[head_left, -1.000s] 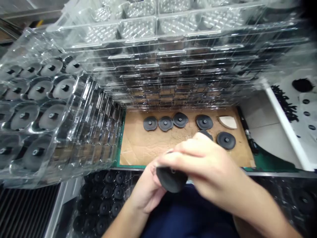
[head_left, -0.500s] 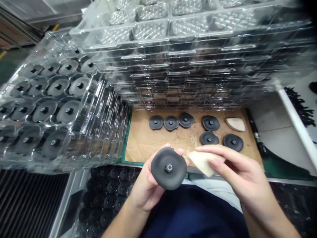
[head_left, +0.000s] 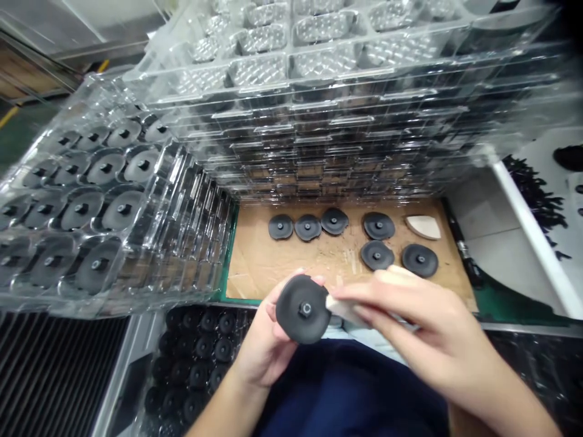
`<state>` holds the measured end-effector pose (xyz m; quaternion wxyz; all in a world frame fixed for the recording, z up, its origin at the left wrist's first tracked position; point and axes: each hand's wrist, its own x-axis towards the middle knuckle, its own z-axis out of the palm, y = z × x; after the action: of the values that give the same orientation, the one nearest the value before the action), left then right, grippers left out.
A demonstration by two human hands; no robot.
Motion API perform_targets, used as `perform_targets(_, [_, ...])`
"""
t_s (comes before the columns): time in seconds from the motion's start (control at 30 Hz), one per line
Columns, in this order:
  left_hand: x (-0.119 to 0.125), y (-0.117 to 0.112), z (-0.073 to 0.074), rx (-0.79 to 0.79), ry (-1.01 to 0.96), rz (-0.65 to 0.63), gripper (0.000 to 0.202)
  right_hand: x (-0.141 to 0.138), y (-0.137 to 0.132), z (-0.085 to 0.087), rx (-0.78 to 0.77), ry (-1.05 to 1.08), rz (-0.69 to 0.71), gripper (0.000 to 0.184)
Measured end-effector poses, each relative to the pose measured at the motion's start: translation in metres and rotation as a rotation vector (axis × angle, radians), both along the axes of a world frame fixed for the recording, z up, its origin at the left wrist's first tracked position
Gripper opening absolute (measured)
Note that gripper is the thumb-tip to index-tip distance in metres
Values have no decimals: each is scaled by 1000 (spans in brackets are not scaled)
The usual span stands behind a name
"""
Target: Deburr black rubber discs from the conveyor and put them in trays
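Note:
My left hand [head_left: 264, 346] grips a round black rubber disc [head_left: 302, 309] with a small metal hub in its middle, face towards me. My right hand [head_left: 410, 321] pinches a pale wedge-shaped piece [head_left: 342, 308] whose tip touches the disc's right edge. Both hands hover just in front of the near edge of a brown cardboard mat [head_left: 259, 267]. On the mat lie several more black discs [head_left: 376, 226] in two loose rows, and a second pale wedge [head_left: 424, 226] at the far right.
A tall stack of clear plastic trays [head_left: 341, 115] rises behind the mat. At the left a tilted clear tray [head_left: 82, 212] holds several discs. A bin of black discs [head_left: 200, 358] sits below left. A white divider [head_left: 528, 230] stands at the right.
My right hand has moved left, bringing the pale wedge up against the disc's right edge. The disc in my left hand stays turned face towards me, slightly higher.

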<state>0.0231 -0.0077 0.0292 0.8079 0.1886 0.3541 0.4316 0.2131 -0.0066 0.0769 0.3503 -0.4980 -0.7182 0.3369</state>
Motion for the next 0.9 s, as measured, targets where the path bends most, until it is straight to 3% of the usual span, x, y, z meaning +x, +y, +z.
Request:
perform_targets(0.13, [2, 0, 7, -32, -35, -45, 59, 8, 0, -62, -221, 173, -316, 23])
perform_targets(0.23, [8, 0, 11, 5, -82, -47, 53, -5, 6, -108, -264, 117, -328, 24])
perform_targets(0.3, [12, 0, 12, 48, -93, -43, 52, -14, 9, -122, -248, 91, -305, 25])
perform_targets(0.4, [15, 0, 15, 52, -78, -68, 52, -14, 8, -113, -188, 96, -346, 30])
perform_targets(0.5, [17, 0, 14, 46, -99, -112, 50, -1, -2, -80, -79, 178, -345, 35])
perform_targets(0.6, [24, 1, 9, 60, -159, -182, 53, 13, -16, -48, 70, 182, -179, 56])
perform_targets(0.67, [31, 3, 4, 23, -174, -265, 60, 18, -24, -36, 120, 81, -63, 75])
perform_targets(0.8, [47, 8, -3, -89, -106, -420, 67, 23, -33, -34, 150, -37, -66, 74])
perform_targets(0.9, [59, 11, -7, -151, -43, -442, 68, 27, -37, -38, 168, -56, -143, 66])
